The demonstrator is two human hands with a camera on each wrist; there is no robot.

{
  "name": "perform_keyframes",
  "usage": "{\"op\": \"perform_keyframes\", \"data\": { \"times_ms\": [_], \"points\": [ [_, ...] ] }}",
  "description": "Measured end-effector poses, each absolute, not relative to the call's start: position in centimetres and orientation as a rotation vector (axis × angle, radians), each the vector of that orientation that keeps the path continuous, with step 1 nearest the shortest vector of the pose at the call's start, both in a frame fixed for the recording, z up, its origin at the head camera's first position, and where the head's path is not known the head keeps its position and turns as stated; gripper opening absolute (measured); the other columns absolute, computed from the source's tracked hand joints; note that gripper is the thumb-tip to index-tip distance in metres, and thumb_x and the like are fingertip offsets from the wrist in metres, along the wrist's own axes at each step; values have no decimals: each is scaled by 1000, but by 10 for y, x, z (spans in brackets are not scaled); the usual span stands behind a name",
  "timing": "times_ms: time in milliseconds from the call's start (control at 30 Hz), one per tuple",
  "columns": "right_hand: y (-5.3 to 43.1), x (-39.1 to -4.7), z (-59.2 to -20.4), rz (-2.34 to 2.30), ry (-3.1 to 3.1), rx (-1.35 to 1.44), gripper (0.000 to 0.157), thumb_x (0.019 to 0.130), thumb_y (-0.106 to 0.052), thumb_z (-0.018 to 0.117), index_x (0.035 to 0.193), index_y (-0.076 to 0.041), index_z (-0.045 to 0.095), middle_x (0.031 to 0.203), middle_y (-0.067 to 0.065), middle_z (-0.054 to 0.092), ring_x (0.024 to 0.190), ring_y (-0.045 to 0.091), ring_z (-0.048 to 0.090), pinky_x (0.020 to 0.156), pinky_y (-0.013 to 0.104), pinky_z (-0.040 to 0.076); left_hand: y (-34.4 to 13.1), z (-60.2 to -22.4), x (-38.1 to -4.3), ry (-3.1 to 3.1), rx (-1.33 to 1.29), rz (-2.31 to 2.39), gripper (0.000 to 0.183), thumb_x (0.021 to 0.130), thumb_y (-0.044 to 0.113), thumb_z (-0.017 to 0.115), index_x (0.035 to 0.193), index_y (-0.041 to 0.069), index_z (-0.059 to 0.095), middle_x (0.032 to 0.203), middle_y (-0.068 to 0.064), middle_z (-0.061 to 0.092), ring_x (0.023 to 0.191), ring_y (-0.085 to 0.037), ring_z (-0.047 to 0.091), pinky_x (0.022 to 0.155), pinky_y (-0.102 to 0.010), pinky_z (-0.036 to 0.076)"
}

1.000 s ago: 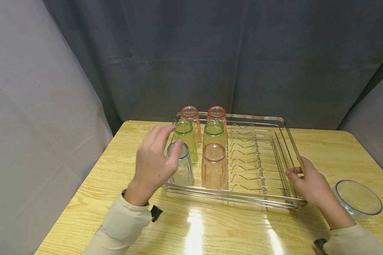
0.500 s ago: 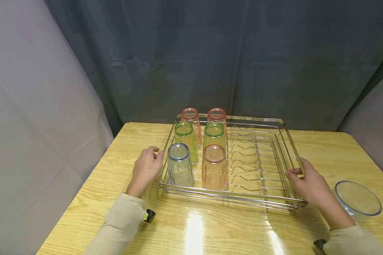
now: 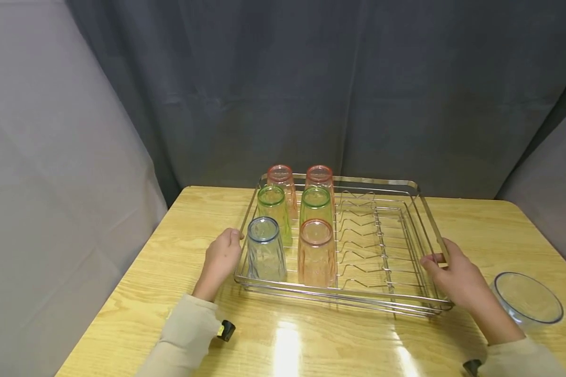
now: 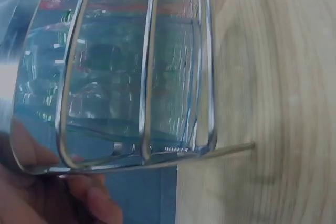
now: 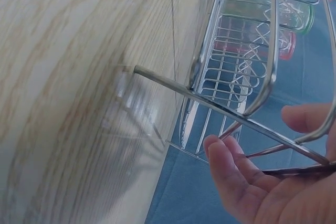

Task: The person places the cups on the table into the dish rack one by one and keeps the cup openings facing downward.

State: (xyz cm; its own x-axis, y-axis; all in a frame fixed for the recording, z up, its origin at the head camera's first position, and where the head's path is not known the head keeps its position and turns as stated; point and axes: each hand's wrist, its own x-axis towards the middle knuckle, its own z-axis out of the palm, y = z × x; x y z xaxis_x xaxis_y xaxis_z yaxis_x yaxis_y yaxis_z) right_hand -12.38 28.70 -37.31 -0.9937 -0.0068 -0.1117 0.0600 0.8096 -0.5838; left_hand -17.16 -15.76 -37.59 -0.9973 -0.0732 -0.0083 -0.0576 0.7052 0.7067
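A silver wire dish rack (image 3: 374,297) stands on the wooden table and bears several tinted glasses, narrower end up. Two pinkish-red glasses, a left one (image 3: 280,180) and a right one (image 3: 319,180), are at the back. Ahead of them are two green glasses, left (image 3: 273,209) and right (image 3: 316,204). In front are a blue glass (image 3: 266,254) and an orange glass (image 3: 316,256). My left hand (image 3: 222,255) grips the rack's left rim; in its wrist view the fingers (image 4: 102,203) curl around the end wires. My right hand (image 3: 457,272) holds the right rim, thumb and fingers around the frame.
A clear glass bowl (image 3: 528,298) with a blue rim sits to the right, beside my right forearm. The wooden table (image 3: 137,309) reaches back to a dark curtain (image 3: 264,94). Pale cloth hangs at both sides.
My left hand has come down from above the blue glass to the rack's left side and now grips its rim. My right hand stays on the right rim.
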Motion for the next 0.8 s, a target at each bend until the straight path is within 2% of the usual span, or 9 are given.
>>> {"op": "perform_keyframes", "data": {
  "times_ms": [100, 300, 400, 600, 800],
  "points": [
    [286, -124, -372, -942, 2869, 40, 82, 106, -41, 36, 151, 16, -2, 135, 38, 50, 120, 58, 52, 81, 58, 51, -156, -378, -170, -2865, 120, -1189, 46, 108, 27, 28, 122, -1, 61, 62, 0, 47, 49, -11, 37, 46, -22, 33],
    [290, -125, -369, -862, 2895, 33, 87, 104, -50, 34, 151, 17, 3, 139, 37, 46, 121, 60, 48, 81, 60, 49, -153, -378, -170, -2856, 135, -1144, 44, 108, 26, 31, 120, -1, 63, 59, 2, 45, 45, -9, 35, 40, -20, 30],
    [296, -124, -365, -848, 2910, 36, 87, 104, -52, 34, 152, 15, 5, 141, 41, 41, 121, 63, 45, 82, 62, 48, -150, -377, -170, -2856, 139, -1151, 42, 108, 25, 32, 120, -1, 64, 58, 2, 45, 44, -8, 34, 39, -19, 29],
    [313, -121, -347, -846, 3000, -46, 78, 105, -44, 39, 154, 9, 9, 140, 41, 42, 117, 61, 50, 75, 59, 51, -150, -377, -169, -2856, 132, -1160, 41, 108, 24, 33, 121, -1, 63, 58, 1, 45, 44, -8, 34, 39, -19, 29],
    [333, -113, -334, -771, 3185, -198, 66, 104, -30, 51, 150, 10, 27, 134, 40, 46, 109, 56, 52, 68, 55, 52, -152, -377, -169, -2862, 172, -1177, 41, 108, 26, 33, 123, 1, 62, 59, 1, 46, 45, -9, 36, 40, -19, 31]
  ]
}}
